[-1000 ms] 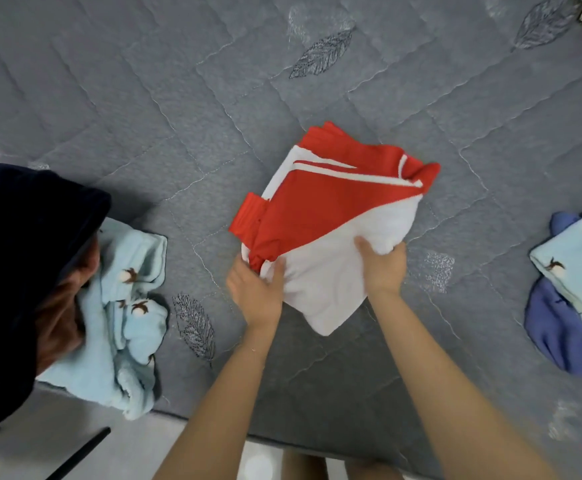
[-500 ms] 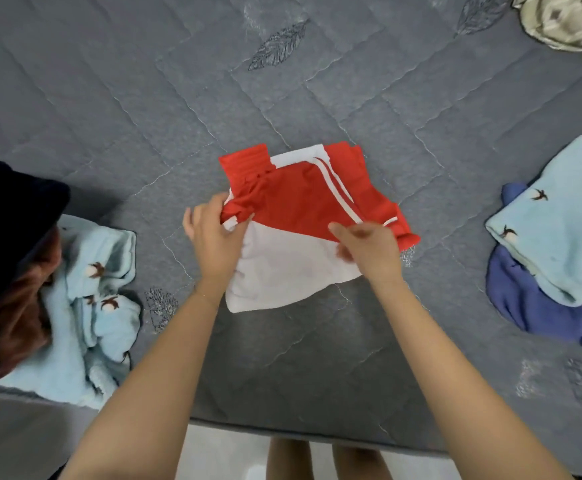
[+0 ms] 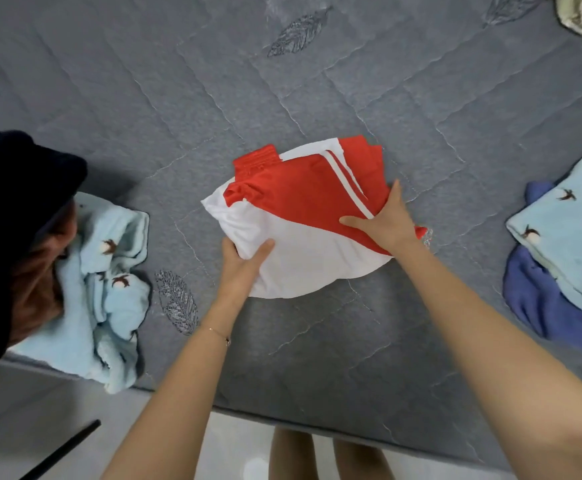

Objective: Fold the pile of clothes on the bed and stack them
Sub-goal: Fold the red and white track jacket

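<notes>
The red-and-white garment (image 3: 303, 216) is thin, smooth matt cloth. Under it the grey bed cover (image 3: 178, 98) is matt quilted fabric (stitched lines, leaf prints faintly shiny). Left of the garment lies a fluffy pale-blue fleece piece (image 3: 109, 289); right of it, a second fleece piece (image 3: 573, 237) over plainer blue cloth (image 3: 538, 299)

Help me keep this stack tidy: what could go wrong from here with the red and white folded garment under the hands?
The left hand grips only one white corner of the red and white folded garment while the right hand presses flat on top; lifting like this may let the layers spill open.
The crumpled light blue fleece garment lies at the edge of the grey quilted bed and could slide off.
</notes>
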Demonstrator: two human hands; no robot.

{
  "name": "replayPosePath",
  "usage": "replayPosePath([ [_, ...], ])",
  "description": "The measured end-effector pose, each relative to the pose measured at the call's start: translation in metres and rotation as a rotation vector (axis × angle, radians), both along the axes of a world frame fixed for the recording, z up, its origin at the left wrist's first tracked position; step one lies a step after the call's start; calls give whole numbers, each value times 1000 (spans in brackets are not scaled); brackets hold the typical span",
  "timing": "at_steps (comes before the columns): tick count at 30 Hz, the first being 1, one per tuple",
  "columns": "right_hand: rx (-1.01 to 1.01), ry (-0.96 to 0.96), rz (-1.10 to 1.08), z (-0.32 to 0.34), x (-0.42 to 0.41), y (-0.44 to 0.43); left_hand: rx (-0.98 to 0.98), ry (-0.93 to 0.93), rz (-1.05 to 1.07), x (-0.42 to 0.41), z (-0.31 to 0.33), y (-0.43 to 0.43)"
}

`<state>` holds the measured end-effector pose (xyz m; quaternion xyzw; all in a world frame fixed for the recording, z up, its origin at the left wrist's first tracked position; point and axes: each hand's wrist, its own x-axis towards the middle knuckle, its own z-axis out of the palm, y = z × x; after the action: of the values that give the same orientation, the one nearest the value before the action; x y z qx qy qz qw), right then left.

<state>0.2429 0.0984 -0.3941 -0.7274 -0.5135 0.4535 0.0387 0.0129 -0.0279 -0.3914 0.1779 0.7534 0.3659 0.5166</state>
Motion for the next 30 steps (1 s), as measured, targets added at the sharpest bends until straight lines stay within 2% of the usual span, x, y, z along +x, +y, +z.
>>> replayPosePath([
  [2,-58,69,-52,8,4,-5,-38,-26,42,-1,6,7],
  [5,-211,301,-115,27,9,-17,-89,-62,77,0,20,11],
  [10,-258,476,-178,84,17,-47,-35,-43,-40,-2,71,-6],
  [15,-236,496,-198,173,10,-77,62,45,-10,-5,156,-37],
  [21,-66,489,-173,268,-32,-106,143,95,66,-33,242,-65],
  [30,61,479,-140,331,-130,-181,226,92,174,-121,300,-146],
])
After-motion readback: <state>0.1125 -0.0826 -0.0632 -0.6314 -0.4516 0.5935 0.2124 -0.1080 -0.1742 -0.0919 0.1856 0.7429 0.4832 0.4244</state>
